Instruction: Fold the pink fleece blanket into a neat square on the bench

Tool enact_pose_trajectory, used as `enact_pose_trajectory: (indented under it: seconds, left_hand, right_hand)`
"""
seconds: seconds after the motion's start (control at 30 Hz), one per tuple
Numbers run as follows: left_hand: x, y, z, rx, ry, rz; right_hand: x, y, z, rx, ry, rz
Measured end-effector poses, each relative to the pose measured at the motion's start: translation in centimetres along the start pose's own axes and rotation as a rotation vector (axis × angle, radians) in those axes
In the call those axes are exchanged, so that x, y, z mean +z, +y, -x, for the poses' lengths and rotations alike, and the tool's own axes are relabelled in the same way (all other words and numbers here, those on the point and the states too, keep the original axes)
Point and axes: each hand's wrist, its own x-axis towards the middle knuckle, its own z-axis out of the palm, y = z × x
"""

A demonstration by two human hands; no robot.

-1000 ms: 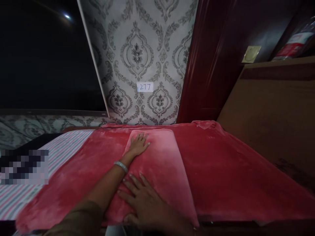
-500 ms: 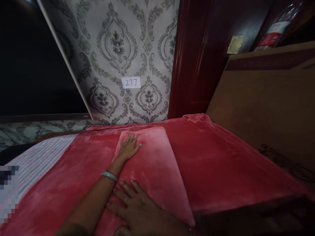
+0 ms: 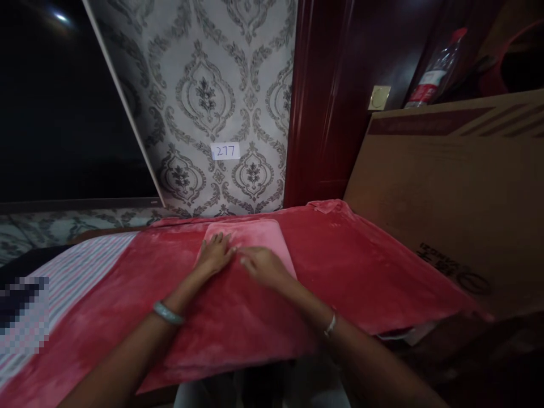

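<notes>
A pink plush cloth [image 3: 272, 232], paler than what lies under it, is spread on a red plush cover [image 3: 348, 266] near the wall. My left hand [image 3: 216, 253] rests on its left part, fingers stretched out and lying flat. Right beside it, my right hand [image 3: 266, 266] has its thumb and fingers drawn together at the cloth, seemingly pinching its folded-up near part. The fingertips are slightly blurred, and my right hand and forearm hide some of the cloth. A bracelet shows on each wrist.
A large cardboard box [image 3: 437, 187] stands at the right, with a plastic bottle [image 3: 431, 76] behind its top edge. A dark screen [image 3: 72, 113] is at the left, above a striped cloth [image 3: 85, 272]. A paper marked 277 [image 3: 225, 151] is on the patterned wall.
My right hand has moved forward from the near part of the cloth to beside my left hand, its fingers closing. The cloth's near part no longer lies stretched toward me. The view has shifted.
</notes>
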Motion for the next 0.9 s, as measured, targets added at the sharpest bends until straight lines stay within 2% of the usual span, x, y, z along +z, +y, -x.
enact_pose_trajectory:
  seconds: [0.13, 0.27, 0.43, 0.9]
  left_hand:
    - [1.5, 1.0, 2.7, -0.12, 0.006, -0.061]
    - [3.1, 1.0, 3.7, -0.185, 0.028, -0.078]
    - [3.5, 0.8, 3.6, -0.183, -0.013, -0.086]
    - [3.6, 0.8, 3.7, -0.179, 0.05, -0.134]
  right_hand:
    - [1.7, 4.0, -4.6, 0.287, -0.043, 0.066]
    - [5.2, 6.2, -4.4, 0.443, -0.121, 0.094]
    - [7.4, 7.4, -3.2, 0.497, -0.199, 0.117]
    - [7.3, 7.2, -3.7, 0.509, -0.19, 0.103]
